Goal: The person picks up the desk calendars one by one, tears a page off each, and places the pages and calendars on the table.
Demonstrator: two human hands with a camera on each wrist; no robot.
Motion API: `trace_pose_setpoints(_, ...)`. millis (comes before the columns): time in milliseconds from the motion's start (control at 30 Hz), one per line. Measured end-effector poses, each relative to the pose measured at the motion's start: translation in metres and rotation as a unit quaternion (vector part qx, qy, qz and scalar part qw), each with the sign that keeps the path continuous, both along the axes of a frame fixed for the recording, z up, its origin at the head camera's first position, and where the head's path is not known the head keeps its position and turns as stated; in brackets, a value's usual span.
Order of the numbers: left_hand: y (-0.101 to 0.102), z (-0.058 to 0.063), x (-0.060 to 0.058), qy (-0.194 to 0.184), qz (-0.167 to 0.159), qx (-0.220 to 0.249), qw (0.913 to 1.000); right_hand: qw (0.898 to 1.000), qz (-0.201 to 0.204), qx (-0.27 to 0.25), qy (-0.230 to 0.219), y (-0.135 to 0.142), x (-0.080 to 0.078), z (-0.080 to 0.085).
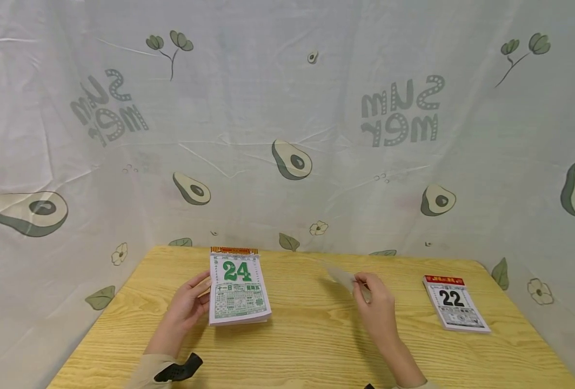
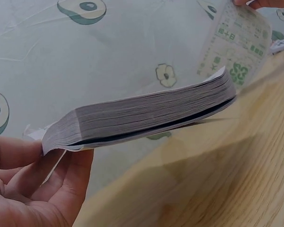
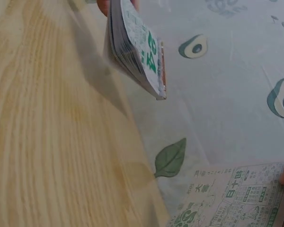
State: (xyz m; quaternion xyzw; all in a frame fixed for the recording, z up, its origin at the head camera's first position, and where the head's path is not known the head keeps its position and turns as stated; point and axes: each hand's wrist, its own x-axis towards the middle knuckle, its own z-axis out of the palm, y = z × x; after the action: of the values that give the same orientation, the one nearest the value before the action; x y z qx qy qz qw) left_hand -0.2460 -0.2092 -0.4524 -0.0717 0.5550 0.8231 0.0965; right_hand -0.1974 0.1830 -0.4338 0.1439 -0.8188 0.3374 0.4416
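Observation:
On the left, my left hand (image 1: 187, 301) grips a thick tear-off calendar (image 1: 239, 292) by its left edge, thumb on top and fingers beneath. A green 24 shows on the calendar's top page, under a red and yellow header. The left wrist view shows its stacked page edges (image 2: 151, 113), with the block raised above the wood. Right of it, my right hand (image 1: 378, 307) pinches a thin loose calendar page (image 1: 338, 274) between thumb and fingers, held in the air. Green print covers that page (image 3: 234, 196) in the right wrist view.
A second, smaller tear-off calendar (image 1: 455, 305) with a black 22 and red header lies at the table's right. The wooden table (image 1: 307, 346) meets a pale curtain (image 1: 248, 108) printed with avocados behind and at both sides.

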Motion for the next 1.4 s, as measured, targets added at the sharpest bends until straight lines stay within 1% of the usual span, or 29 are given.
trace_pose_setpoints(67,-0.005,0.0,0.0,0.0,-0.002,-0.003,1.0,1.0,0.004,0.009,-0.006,-0.005,0.0,-0.003)
trace_pose_setpoints(200,-0.016,-0.002,0.0,0.006,-0.012,-0.025,0.9996,0.999,0.019,0.021,-0.019,-0.014,0.001,-0.008)
trace_pose_setpoints(300,-0.023,-0.004,0.0,0.003,-0.01,-0.039,0.9992,0.999,0.034,0.022,-0.033,-0.019,0.002,-0.012)
trace_pose_setpoints(433,-0.032,-0.005,0.001,-0.004,-0.003,-0.045,0.999,0.997,0.048,0.025,-0.053,-0.028,0.005,-0.015)
trace_pose_setpoints(567,-0.042,-0.006,0.002,-0.003,-0.015,-0.057,0.9983,0.994,0.059,0.031,-0.082,-0.04,0.007,-0.017)
trace_pose_setpoints(733,-0.053,-0.008,0.002,0.003,-0.028,-0.065,0.9975,0.988,0.074,0.033,-0.133,-0.051,0.012,-0.019)
trace_pose_setpoints(833,-0.059,-0.008,0.001,0.009,-0.031,-0.065,0.9974,0.984,0.077,0.034,-0.155,-0.054,0.014,-0.02)
trace_pose_setpoints(933,-0.063,-0.009,-0.001,0.007,-0.035,-0.065,0.9972,0.98,0.083,0.032,-0.177,-0.057,0.016,-0.02)
trace_pose_setpoints(1100,-0.07,-0.01,-0.002,0.0,-0.045,-0.076,0.9961,0.971,0.095,0.043,-0.214,-0.065,0.021,-0.022)
trace_pose_setpoints(1233,-0.075,-0.012,-0.002,0.006,-0.057,-0.082,0.995,0.966,0.111,0.064,-0.224,-0.072,0.023,-0.026)
trace_pose_setpoints(1400,-0.081,-0.011,-0.001,-0.002,-0.06,-0.086,0.9945,0.96,0.129,0.089,-0.233,-0.081,0.025,-0.031)
